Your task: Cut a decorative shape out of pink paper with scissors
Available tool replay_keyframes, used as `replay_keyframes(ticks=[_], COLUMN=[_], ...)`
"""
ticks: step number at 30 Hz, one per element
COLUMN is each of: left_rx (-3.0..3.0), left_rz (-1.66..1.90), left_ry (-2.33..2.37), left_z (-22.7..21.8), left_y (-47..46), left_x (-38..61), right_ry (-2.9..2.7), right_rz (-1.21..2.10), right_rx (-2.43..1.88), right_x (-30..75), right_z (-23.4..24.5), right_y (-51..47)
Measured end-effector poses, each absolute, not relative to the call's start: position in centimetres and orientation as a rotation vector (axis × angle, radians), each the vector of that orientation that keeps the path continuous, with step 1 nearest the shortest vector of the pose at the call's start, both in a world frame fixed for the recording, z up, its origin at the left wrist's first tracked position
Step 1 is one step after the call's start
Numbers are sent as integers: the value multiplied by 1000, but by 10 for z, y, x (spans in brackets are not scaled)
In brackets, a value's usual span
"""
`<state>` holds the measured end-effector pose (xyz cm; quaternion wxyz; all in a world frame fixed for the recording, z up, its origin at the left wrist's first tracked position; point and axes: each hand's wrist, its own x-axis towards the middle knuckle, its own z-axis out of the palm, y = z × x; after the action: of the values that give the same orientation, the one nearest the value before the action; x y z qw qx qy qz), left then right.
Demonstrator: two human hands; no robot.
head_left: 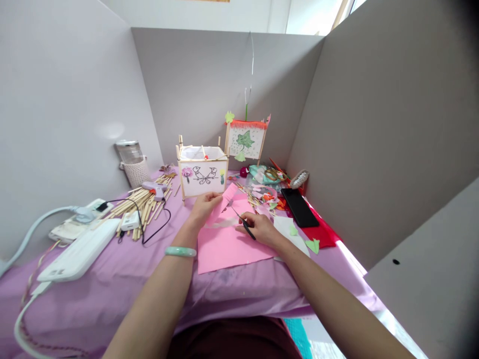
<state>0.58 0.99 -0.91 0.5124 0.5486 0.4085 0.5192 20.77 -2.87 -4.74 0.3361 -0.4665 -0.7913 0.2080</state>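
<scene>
Pinching pink paper, the left grip is closed; the right grip curls round scissors. Left, a knitted sleeve holds a jar.

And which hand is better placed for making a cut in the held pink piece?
Probably the right hand: it holds the scissors, blades pointing towards the pink piece. The left hand is occupied holding that piece.
</scene>
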Motion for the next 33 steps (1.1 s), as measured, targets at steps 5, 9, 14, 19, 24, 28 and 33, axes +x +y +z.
replay_keyframes(ticks=[5,9,14,19,24,28,33], left_rx=[1317,1350,1365,1397,1391,1383,1390], left_rz=[1234,1220,1214,1199,1209,1208,1197], left_ry=[948,937,919,931,927,926,917], left_z=[-11,-13,-14,-15,-16,-16,-17], left_y=[11,12,13,13,15,15,15], left_x=[6,5,5,4,4,4,4], right_ry=[-2066,-2073,-2075,-2070,-2086,-2089,-2087], right_rz=[533,518,519,520,481,469,474], right_rx=[-1217,-1228,-1233,-1226,-1215,-1224,-1243], right_x=[208,207,207,207,207,207,207], right_z=[-47,-46,-46,-48,-49,-48,-47], right_y=[-29,-29,-29,-28,-27,-28,-29])
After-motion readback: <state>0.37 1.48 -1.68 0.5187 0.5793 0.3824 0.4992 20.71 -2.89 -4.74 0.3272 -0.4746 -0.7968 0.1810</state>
